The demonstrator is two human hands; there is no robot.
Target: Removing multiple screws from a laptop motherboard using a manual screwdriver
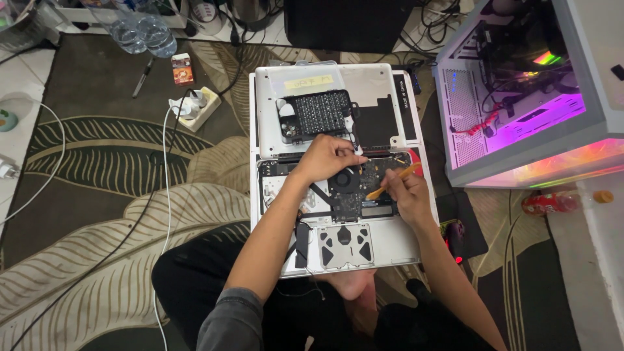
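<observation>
An opened silver laptop (403, 244) lies bottom-up on my lap, its dark circuit board (348, 201) and round fan (343, 179) exposed. My left hand (328, 156) rests on the board's upper edge, fingers pinched together on a small part near the fan. My right hand (409, 192) grips an orange plastic pry tool (393, 181), whose tip touches the board right of the fan. The removed bottom cover (377, 81) lies just behind the laptop, with a black perforated rectangular part (316, 116) on it.
A white open computer case (520, 91) glowing pink stands at the right. A power strip (195, 107) with cables sits left of the cover on a leaf-patterned rug (97, 188). Water bottles (140, 32), a small box (182, 69) and a red bottle (546, 203) lie around.
</observation>
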